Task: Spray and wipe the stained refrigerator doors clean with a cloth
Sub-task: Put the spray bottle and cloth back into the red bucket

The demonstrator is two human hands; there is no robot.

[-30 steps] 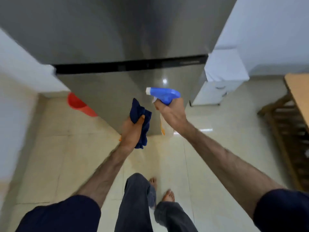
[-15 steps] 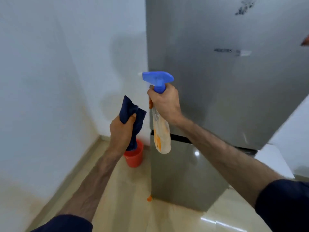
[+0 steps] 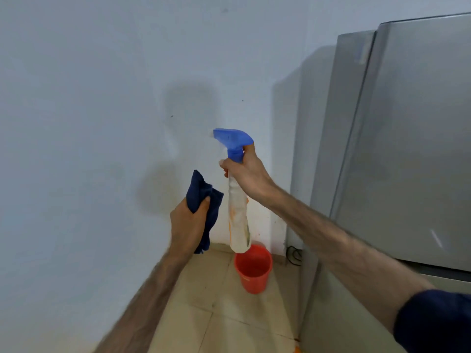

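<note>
Head view is showing my right hand [image 3: 248,174] gripping the spray bottle [image 3: 238,215] and my left hand [image 3: 190,222] bunching the cloth [image 3: 201,193], nozzle aiming at the wall [image 3: 102,123], risking missing the refrigerator [image 3: 407,149].

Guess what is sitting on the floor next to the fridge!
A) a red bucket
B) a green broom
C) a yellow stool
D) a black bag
A: a red bucket stands on the tiled floor by the wall, just left of the grey refrigerator, below the spray bottle held in the right hand.
</note>
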